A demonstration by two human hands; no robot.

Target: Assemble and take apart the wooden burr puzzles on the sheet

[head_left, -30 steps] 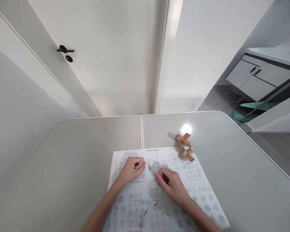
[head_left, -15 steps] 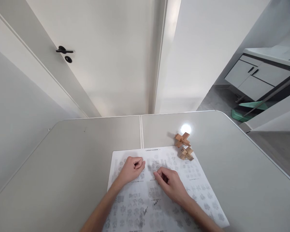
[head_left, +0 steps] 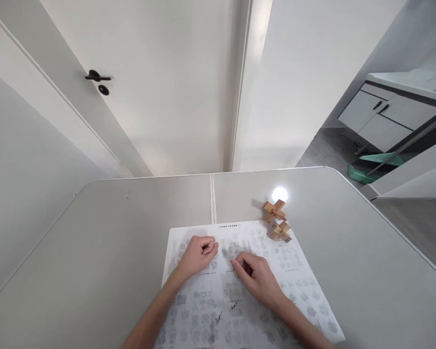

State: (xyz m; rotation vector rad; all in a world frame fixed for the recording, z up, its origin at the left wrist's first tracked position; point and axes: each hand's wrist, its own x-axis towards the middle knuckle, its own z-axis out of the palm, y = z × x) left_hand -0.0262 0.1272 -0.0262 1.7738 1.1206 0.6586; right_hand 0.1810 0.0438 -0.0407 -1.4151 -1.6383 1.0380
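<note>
A large printed sheet [head_left: 203,286] with rows of small grey diagrams lies on the grey table. My left hand [head_left: 199,253] rests on its upper left part, fingers curled into a loose fist around nothing I can see. To the right, my right hand [head_left: 256,276] lies on the middle of the sheet, likewise closed and apparently holding nothing. The two hands are apart. Beyond my right hand, an interlocking wooden puzzle [head_left: 280,231] sits on the sheet's upper right corner. Close behind it is a second, more reddish wooden puzzle [head_left: 274,210] by the sheet's edge.
The grey table [head_left: 94,252] has a pale seam down its middle and rounded far corners. Behind it stand a white door [head_left: 167,97] with a black handle [head_left: 97,77] and a wall. At far right are a white cabinet [head_left: 392,111] and a green bin [head_left: 361,174].
</note>
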